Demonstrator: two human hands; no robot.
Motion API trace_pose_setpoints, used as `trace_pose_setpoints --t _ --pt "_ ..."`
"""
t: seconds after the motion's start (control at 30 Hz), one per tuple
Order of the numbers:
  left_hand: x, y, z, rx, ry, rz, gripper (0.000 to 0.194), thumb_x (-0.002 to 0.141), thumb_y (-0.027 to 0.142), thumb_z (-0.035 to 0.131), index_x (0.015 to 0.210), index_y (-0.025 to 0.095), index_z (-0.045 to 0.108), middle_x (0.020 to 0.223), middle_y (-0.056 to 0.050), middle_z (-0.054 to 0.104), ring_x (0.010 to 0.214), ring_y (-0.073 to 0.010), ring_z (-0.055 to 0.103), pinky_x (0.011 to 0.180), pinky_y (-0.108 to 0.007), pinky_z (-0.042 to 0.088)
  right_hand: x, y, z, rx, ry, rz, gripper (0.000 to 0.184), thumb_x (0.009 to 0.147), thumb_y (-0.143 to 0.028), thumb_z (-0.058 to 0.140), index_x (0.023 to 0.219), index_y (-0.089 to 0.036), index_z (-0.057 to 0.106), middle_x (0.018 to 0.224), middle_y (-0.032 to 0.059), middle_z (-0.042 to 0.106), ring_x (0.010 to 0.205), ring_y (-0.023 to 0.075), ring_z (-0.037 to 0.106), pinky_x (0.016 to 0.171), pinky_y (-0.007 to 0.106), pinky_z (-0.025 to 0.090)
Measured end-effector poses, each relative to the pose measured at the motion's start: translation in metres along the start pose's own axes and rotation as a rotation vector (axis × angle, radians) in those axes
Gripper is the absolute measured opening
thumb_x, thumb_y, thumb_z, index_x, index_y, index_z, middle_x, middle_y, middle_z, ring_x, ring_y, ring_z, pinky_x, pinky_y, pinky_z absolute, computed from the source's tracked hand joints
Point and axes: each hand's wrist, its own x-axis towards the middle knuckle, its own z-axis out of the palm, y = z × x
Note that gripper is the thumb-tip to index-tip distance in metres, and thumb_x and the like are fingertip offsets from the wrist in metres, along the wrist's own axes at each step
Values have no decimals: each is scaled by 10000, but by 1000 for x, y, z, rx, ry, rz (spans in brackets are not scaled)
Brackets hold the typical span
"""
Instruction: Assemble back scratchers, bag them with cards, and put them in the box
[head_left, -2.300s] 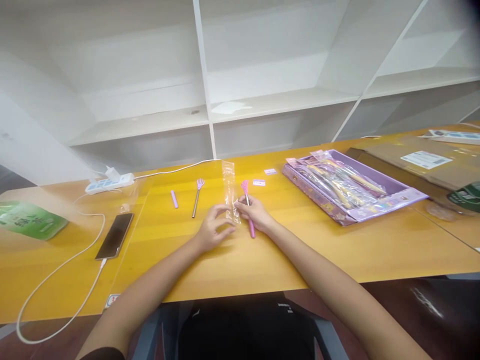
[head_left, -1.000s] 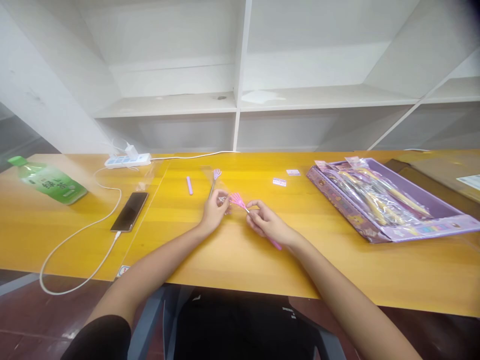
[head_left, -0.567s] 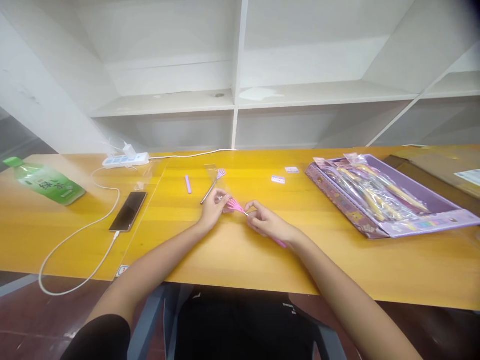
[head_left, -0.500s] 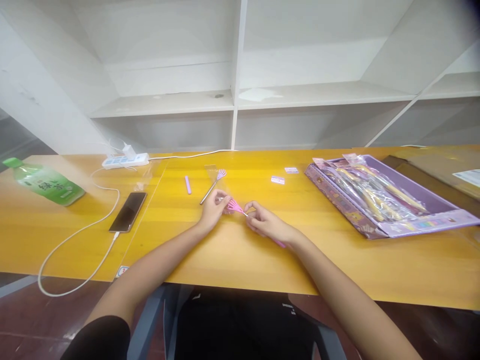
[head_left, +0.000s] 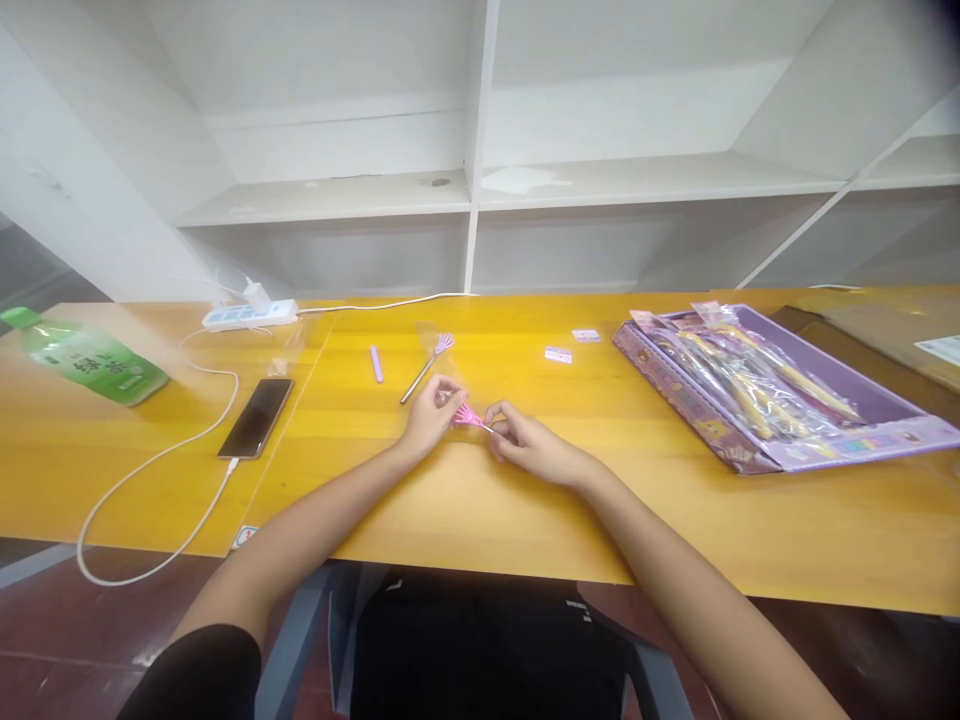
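My two hands meet over the middle of the yellow table (head_left: 480,500). A small pink rake-headed scratcher (head_left: 465,416) lies between them. My right hand (head_left: 525,447) is closed round its thin shaft just behind the head. My left hand (head_left: 429,412) pinches at the pink head, where a clear plastic sleeve seems to sit; the sleeve is hard to make out. Behind my left hand lie a second scratcher (head_left: 424,366) with a steel shaft and lilac head, and a lilac handle piece (head_left: 376,363).
A purple display box (head_left: 780,395) with several wrapped scratchers lies at the right. A phone (head_left: 256,416) on a white cable, a white power strip (head_left: 249,315) and a green bottle (head_left: 82,358) are at the left. Two small labels (head_left: 558,354) lie behind. White shelves stand beyond.
The pink scratcher has swung from upright beside the clear sleeve to lying crosswise, head toward my left hand. My hands have drawn closer together. The pink handle is now hidden under my right hand.
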Motion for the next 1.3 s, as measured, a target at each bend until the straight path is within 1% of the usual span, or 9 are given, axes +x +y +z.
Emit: trace_pose_setpoints --t 0.2,0.37,0.47,0.53,0.67,0.8,1.03,1.17,1.3 --pt "-1 3 2 -65 -10 -71 419 846 522 807 1001 206 580 956 -33 690 834 -191 718 631 -282 618 2 1 0 -73 112 -20 194 1026 -353 547 1156 -261 436 717 -55 610 628 172 515 652 294 414" --pt "-3 5 5 -151 -54 -122 441 847 512 807 1048 214 551 1021 -47 714 868 -203 748 700 -356 678 3 1 -1 -114 137 -44 184 1031 -343 542 1169 -258 455 750 -33 651 662 185 554 687 310 436" --pt "-4 6 6 -193 -97 -104 431 874 430 782 1153 220 529 1023 -42 720 833 -186 757 745 -370 686 3 1 -2 -109 181 -45 180 1035 -352 550 1157 -261 455 753 -29 663 666 185 571 685 307 448" --pt "-5 5 7 -191 -127 -74 519 881 383 775 1290 233 493 1001 -29 722 801 -174 761 760 -360 683 3 1 -3 -101 198 -38 179 1040 -362 551 1151 -262 452 757 -29 669 642 173 564 645 289 441" --pt "-7 3 8 -166 -189 -42 750 911 382 750 1533 244 354 1008 -38 737 787 -171 772 759 -329 676 2 -1 -2 -64 193 13 179 1066 -389 514 1172 -271 432 791 -38 674 521 125 498 504 238 398" --pt "-7 1 8 -144 -222 -53 834 925 361 738 1617 247 287 1067 -66 758 798 -178 791 777 -318 673 0 0 2 -23 193 48 210 1071 -431 514 1181 -281 414 848 -36 689 462 106 505 407 218 404" --pt "-8 -2 6 -90 -264 -52 816 964 303 685 1660 270 261 1063 -71 767 818 -188 811 767 -288 664 2 1 1 -68 196 42 203 1099 -466 450 1143 -272 408 903 -14 712 469 103 525 385 214 443" --pt "-9 -2 6 -92 -261 -46 839 966 239 670 1682 251 234 1046 -71 778 830 -180 808 801 -289 659 1 -1 -3 -31 167 42 237 1083 -497 486 1092 -267 429 927 -1 728 523 109 557 406 211 460" --pt "-10 1 5 -83 -266 -29 864 966 233 662 1702 243 209 1066 -88 782 860 -197 807 831 -317 659 0 -1 -6 23 150 41 255 1060 -496 543 1039 -255 463 944 19 737 585 120 609 441 221 495"
